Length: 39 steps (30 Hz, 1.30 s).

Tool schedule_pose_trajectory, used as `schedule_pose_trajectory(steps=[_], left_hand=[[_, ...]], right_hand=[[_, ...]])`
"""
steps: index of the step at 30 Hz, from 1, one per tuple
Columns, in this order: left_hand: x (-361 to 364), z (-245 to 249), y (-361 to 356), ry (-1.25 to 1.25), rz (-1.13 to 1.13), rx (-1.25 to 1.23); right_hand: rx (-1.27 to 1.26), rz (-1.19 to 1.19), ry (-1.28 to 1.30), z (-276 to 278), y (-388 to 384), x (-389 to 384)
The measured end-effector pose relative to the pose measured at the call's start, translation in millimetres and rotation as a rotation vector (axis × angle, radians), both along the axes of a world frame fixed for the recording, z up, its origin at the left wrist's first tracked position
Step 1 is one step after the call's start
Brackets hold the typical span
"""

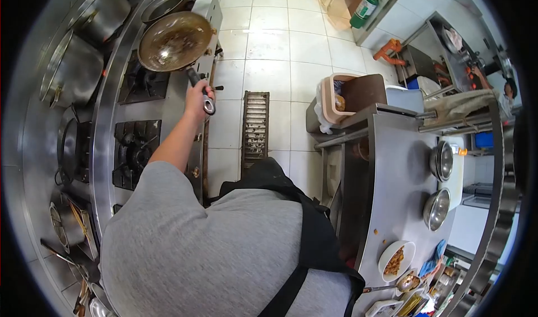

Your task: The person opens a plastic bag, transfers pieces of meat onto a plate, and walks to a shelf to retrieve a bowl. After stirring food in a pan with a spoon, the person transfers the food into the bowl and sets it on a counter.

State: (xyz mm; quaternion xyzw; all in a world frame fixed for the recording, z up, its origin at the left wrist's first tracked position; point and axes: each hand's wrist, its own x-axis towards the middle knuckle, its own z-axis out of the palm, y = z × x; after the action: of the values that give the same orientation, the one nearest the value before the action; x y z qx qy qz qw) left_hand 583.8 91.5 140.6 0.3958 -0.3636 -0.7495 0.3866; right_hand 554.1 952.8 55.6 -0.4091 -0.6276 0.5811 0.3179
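My left hand (198,101) is wrapped around the black handle of a frying pan (178,34), with the handle's looped end sticking out below the fist. The pan's inside is browned and glossy with a thin film, and it overlaps the stove's far burner (144,81) in this view. Just beyond its rim sits another dark pan (162,6). Nearer my body, a burner (136,154) stands bare on the steel stove. My right hand is out of sight.
Large steel pots (72,70) line the left side. A floor drain grate (255,129) runs down the tiled aisle. On the right, a steel counter (400,165) holds metal bowls (436,209) and a white bowl of browned food (397,260). A person (482,79) is partly visible at far right.
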Motion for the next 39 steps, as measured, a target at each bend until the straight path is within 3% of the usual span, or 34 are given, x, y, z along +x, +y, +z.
schedule_pose_trajectory(steps=[4, 7, 9, 10, 12, 13, 14, 15, 16, 18, 20, 22, 25, 27, 28, 29, 30, 31, 32, 33, 34, 36, 39], left_hand=[[47.7, -26.8, -67.0, 0.001, 0.146, 0.059], [71.2, -30.8, -103.8, 0.053, 0.17, 0.169], [89.2, -41.5, -122.7, 0.084, 0.105, 0.057], [93.4, -45.5, -123.1, 0.022, 0.139, -0.006], [113.3, -64.4, -139.4, 0.046, 0.019, 0.081], [108.6, -53.2, -124.2, -0.062, 0.094, 0.04], [114.4, -54.1, -124.9, -0.14, 0.079, 0.056], [133.6, -77.9, -150.8, -0.073, -0.042, 0.042], [136.3, -72.0, -152.7, -0.173, 0.034, 0.054], [133.0, -57.7, -151.8, -0.459, 0.118, 0.093], [165.8, -77.9, -202.9, -0.606, -0.073, 0.111], [157.2, -73.6, -214.4, -0.922, 0.112, 0.125], [80.2, 4.9, -114.2, -1.922, 0.369, -0.385], [-12.5, 76.8, 0.3, -1.692, -0.17, -0.732], [-45.2, 35.1, 4.6, -1.596, -0.121, -0.957], [-76.3, -35.6, -19.1, -1.124, -0.343, -1.228], [-126.1, -57.1, 40.1, -0.876, -0.513, -1.349], [-162.9, -67.6, 102.0, -0.638, -0.83, -1.383], [-192.9, -37.8, 199.6, -0.318, -1.063, -1.316], [-208.5, -14.7, 282.8, -0.214, -1.175, -1.371], [-226.4, -1.4, 343.9, 0.137, -1.227, -1.664], [-239.8, 29.3, 448.2, 0.222, -1.483, -1.611], [-248.1, 27.0, 526.9, 0.306, -1.407, -1.723]], right_hand=[[0.257, 0.104, -0.135, 11.3, -26.6, -3.3], [0.682, 0.253, -0.26, 21.8, -46.9, 6.5], [0.807, 0.357, -0.271, 39.6, -56.2, 11.1], [0.769, 0.398, -0.265, 46.6, -61.9, 18.8], [-0.051, 0.353, -0.177, 121.0, -133.8, 0.8], [-0.397, 0.208, -0.144, 157.9, -170.1, -9.5], [-0.394, 0.076, -0.076, 157.5, -183.4, -11.7], [-0.464, 0.136, -0.004, 151.6, -179.3, -6.5], [-0.524, 0.204, 0.073, 146.6, -170.0, 0.2], [-0.487, 0.12, 0.1, 143.7, -176.1, 3.7], [-0.482, 0.165, 0.149, 154.8, -186.3, 7.1], [-0.49, 0.17, 0.168, 158.5, -189.6, 13.5], [-0.486, 0.124, 0.142, 161.5, -193.3, 18.5], [-0.482, 0.099, 0.129, 163.9, -191.5, 22.5], [-0.482, 0.112, 0.127, 164.6, -189.3, 25.1], [-0.474, 0.119, 0.135, 164.2, -186.4, 27.8], [-0.466, 0.129, 0.144, 163.8, -183.0, 29.8], [-0.469, 0.113, 0.146, 164.0, -179.7, 31.4], [-0.448, 0.116, 0.148, 164.6, -177.3, 32.8], [-0.427, 0.12, 0.148, 165.6, -174.8, 34.0], [-0.429, 0.112, 0.148, 167.0, -172.1, 34.2], [-0.442, 0.136, 0.13, 171.2, -165.8, 32.7], [-0.465, 0.151, 0.11, 181.5, -158.7, 32.3]])
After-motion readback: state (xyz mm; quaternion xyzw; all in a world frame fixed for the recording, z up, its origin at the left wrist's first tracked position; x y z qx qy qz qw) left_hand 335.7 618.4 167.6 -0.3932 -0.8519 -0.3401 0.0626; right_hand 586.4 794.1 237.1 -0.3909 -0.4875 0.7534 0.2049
